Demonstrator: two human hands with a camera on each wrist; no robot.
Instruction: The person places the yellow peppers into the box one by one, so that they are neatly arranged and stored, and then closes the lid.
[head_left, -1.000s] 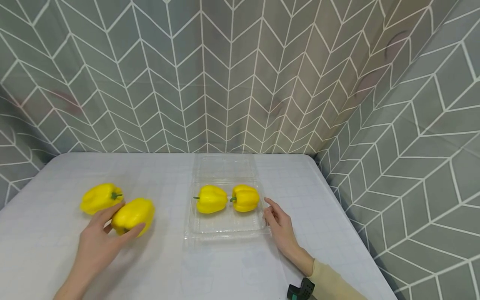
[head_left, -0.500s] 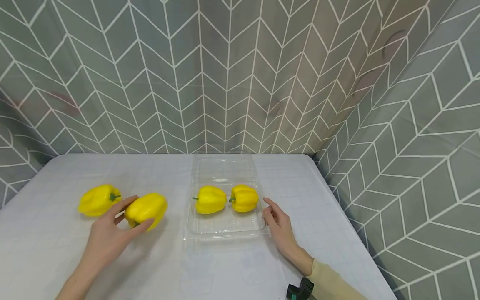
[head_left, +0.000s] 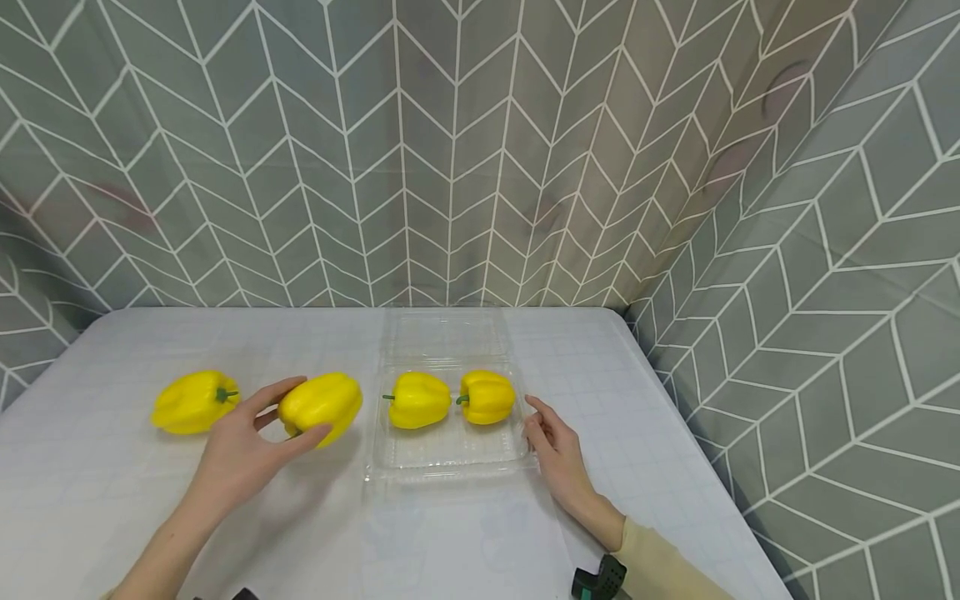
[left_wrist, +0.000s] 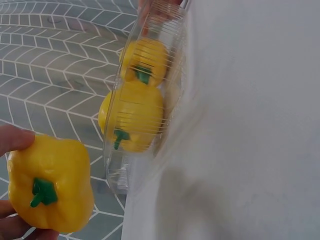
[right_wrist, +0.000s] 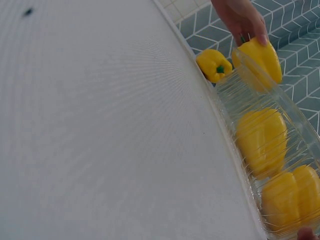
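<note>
Pepper (head_left: pixel 321 402) sits gripped in left hand (head_left: pixel 242 450), beside clear tray (head_left: pixel 450 454).

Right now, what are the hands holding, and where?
The left hand grips a yellow pepper around its sides. The right hand only touches the tray edge.

Yellow peppers at a clear tray on a white table

The left hand (head_left: pixel 240 454) is gripping a yellow pepper (head_left: pixel 321 403) just left of the clear plastic tray (head_left: pixel 450 454), where two more peppers (head_left: pixel 418 399) are sitting side by side. The right hand (head_left: pixel 557 450) is touching the tray's right edge. Another pepper (head_left: pixel 191 402) is lying further left on the table (head_left: pixel 112 500).
</note>
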